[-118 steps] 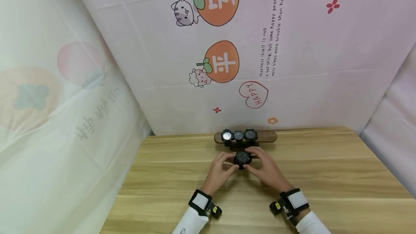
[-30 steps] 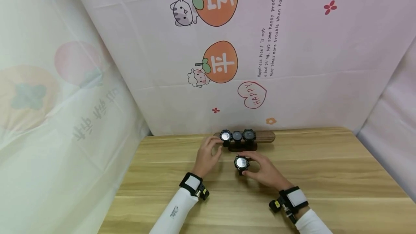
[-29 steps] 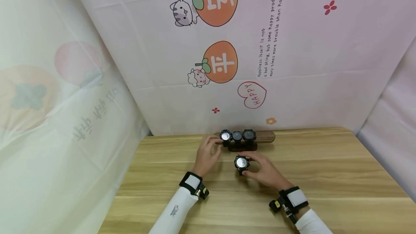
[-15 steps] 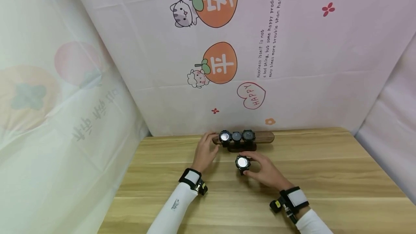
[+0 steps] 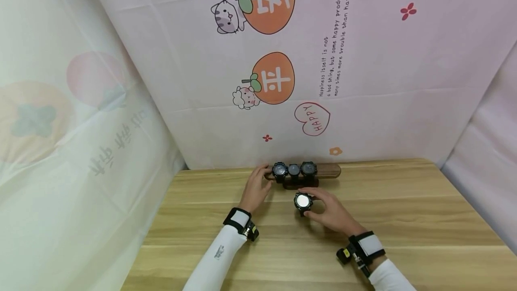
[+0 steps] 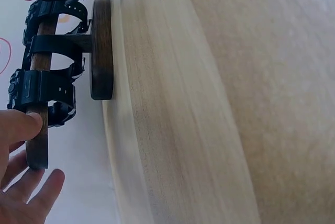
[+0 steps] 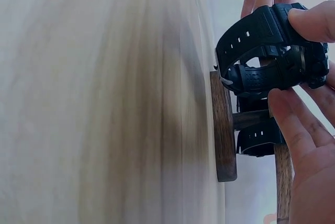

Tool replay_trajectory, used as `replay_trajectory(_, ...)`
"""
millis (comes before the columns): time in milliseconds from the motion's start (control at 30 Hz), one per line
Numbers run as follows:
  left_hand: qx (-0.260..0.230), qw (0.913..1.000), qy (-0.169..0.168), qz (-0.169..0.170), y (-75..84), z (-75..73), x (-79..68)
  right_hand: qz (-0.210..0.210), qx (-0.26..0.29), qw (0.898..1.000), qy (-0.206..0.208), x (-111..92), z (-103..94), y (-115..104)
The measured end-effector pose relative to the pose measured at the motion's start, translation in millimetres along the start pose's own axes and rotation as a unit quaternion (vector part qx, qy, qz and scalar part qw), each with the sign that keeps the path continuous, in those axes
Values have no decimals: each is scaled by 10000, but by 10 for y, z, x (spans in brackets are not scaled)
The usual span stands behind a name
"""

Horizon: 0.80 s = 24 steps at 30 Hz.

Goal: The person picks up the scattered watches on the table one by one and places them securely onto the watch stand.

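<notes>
My right hand (image 5: 334,212) holds a black wristwatch (image 5: 303,201) by its case, between thumb and fingers, in front of a wooden watch stand (image 5: 330,170). In the right wrist view the strap of this watch (image 7: 251,30) is closed into a loop. My left hand (image 5: 254,193) grips the left end of the stand's bar, and in the left wrist view its thumb (image 6: 23,125) presses on the wood. Three black watches hang side by side on the bar: a left one (image 5: 279,170), a smaller middle one (image 5: 294,170) and a right one (image 5: 308,169).
The stand's dark base (image 6: 102,51) rests at the back edge of a wood-grain table (image 5: 387,219). Just behind rises a printed white cloth (image 5: 363,116), with more cloth (image 5: 93,183) along the left side. The right part of the bar carries no watch.
Earlier both hands held the watch before the stand; my left hand has since let go, moved left and back, and taken the bar's end. My right hand keeps the watch, its face now bright.
</notes>
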<state>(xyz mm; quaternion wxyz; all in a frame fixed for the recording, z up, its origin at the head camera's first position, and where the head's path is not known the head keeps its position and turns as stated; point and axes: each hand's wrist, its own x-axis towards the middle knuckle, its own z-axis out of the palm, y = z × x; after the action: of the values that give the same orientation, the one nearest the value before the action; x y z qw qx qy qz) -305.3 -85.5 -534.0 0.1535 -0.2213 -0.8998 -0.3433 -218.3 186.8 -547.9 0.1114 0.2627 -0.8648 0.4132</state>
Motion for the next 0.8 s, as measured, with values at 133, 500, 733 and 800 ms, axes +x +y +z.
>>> replay_trajectory(133,-89,10000,-17,-13,-3,-2,12,54,-36,10000,-13,-7,-8,37)
replay_trajectory(500,13,9999,-1,110,-20,-17,40,104,-244,9996,51,-24,-122,208)
replay_trajectory(733,-19,9999,-30,98,-34,-20,49,187,-236,9993,201,-9,-250,301)
replay_trajectory(800,-19,9999,-24,116,-42,-19,52,199,-266,9992,242,-1,-279,322)
